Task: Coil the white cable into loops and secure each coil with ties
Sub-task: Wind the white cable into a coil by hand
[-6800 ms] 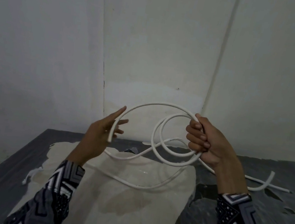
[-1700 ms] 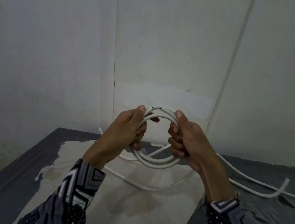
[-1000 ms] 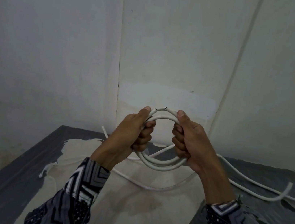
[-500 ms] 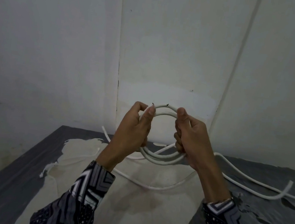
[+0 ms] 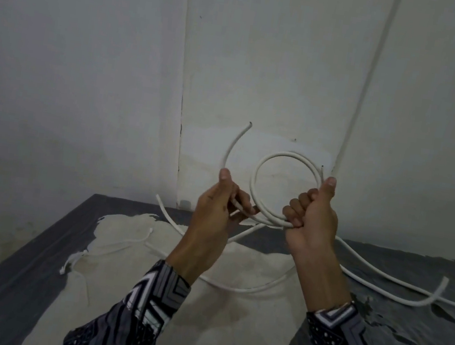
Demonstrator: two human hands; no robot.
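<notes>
Both hands are up over the desk with the white cable. Right hand has its fingers clenched round the bottom of a small loop, thumb up. Left hand is gripping the free end, which curls up toward the wall. Rest of the cable trails across the desk, thin white ties lying off to the left.

A bare, unfinished room, more a makeshift work corner than a furnished home or shop. Plain whitewashed walls fill the upper frame, meeting at a corner seam, with a patched paler area at centre. Across the lower frame lies a dark sheet with holes at right and a pale cloth over it. Loose cable trails across the lower right.
</notes>
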